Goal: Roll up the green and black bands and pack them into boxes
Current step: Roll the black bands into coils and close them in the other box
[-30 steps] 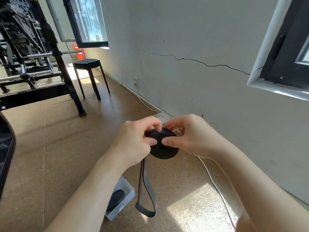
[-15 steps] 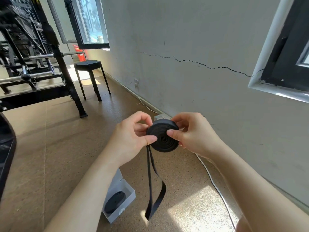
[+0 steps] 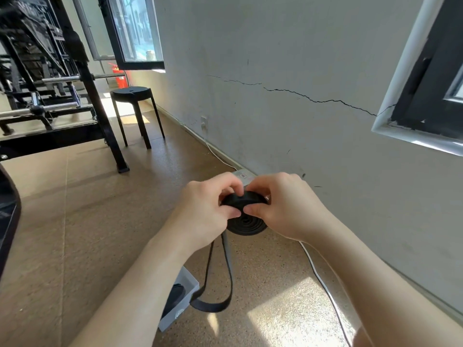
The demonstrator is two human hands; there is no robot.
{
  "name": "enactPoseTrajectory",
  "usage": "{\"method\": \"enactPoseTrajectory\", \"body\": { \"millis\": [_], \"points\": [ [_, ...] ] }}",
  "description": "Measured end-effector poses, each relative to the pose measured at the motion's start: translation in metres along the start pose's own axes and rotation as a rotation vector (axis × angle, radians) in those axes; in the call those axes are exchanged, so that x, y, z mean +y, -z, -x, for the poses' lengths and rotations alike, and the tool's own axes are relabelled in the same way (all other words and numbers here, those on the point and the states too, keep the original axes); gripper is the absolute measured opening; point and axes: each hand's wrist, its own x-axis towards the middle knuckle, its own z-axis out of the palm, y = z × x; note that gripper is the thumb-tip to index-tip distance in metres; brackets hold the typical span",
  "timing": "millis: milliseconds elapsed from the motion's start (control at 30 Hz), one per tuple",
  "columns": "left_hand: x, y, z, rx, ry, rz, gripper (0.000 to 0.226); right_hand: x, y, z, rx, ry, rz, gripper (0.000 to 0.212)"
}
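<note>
Both hands met on the black band [image 3: 246,224], mostly wound into a flat coil and held above the floor [image 3: 75,221]. The left hand [image 3: 204,209] pinched the coil's rim at nine o'clock between thumb and curled fingers. The right hand [image 3: 286,209] gripped it the same way at three o'clock. The unwound tail [image 3: 213,307] hung in a loop from the coil's seven o'clock side. At seven o'clock from the coil, a white box [image 3: 175,318] sat on the floor with another dark coil [image 3: 175,295] inside, partly hidden by the left forearm. A black stool [image 3: 131,92] stood at eleven o'clock
</note>
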Motion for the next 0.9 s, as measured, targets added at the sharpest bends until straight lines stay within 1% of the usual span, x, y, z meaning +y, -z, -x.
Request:
{"method": "enactPoseTrajectory", "body": {
  "millis": [100,233,367,500,600,633,667,700,767,800,833,900],
  "points": [
    [-0.002,0.003,-0.002,0.053,0.102,0.169,0.026,0.006,0.001,0.001,0.037,-0.07,-0.115,0.018],
    [-0.007,0.011,-0.002,0.014,0.162,0.207,0.025,0.006,-0.001,0.0,0.063,-0.107,-0.226,0.02],
    [-0.008,0.013,-0.001,-0.046,0.181,0.212,0.032,0.01,-0.005,-0.004,0.116,-0.126,-0.343,0.015],
    [-0.008,0.012,-0.001,0.008,0.188,0.276,0.034,0.013,-0.008,-0.006,0.141,-0.149,-0.49,0.013],
    [-0.007,0.01,-0.001,0.048,0.17,0.274,0.036,0.014,-0.008,-0.005,0.104,-0.157,-0.546,0.012],
    [-0.007,0.01,0.0,0.054,0.149,0.237,0.036,0.015,-0.005,-0.004,0.062,-0.154,-0.521,0.013],
    [-0.007,0.01,0.001,0.048,0.116,0.168,0.036,0.015,-0.001,-0.003,0.006,-0.139,-0.444,0.016],
    [-0.005,0.01,0.002,0.028,0.075,0.076,0.035,0.015,0.003,-0.002,-0.04,-0.116,-0.316,0.021],
    [-0.002,0.01,0.003,-0.02,-0.021,-0.108,0.034,0.011,0.007,0.001,-0.074,-0.058,-0.083,0.033],
    [0.0,0.01,0.003,-0.033,-0.053,-0.171,0.035,0.007,0.007,0.001,-0.091,-0.026,-0.03,0.034],
    [0.001,0.009,0.003,-0.038,-0.07,-0.206,0.037,0.003,0.005,0.001,-0.111,0.007,0.012,0.029],
    [0.0,0.007,0.002,-0.026,-0.07,-0.199,0.037,-0.002,0.002,0.0,-0.106,0.037,0.084,0.017]
  ]
}}
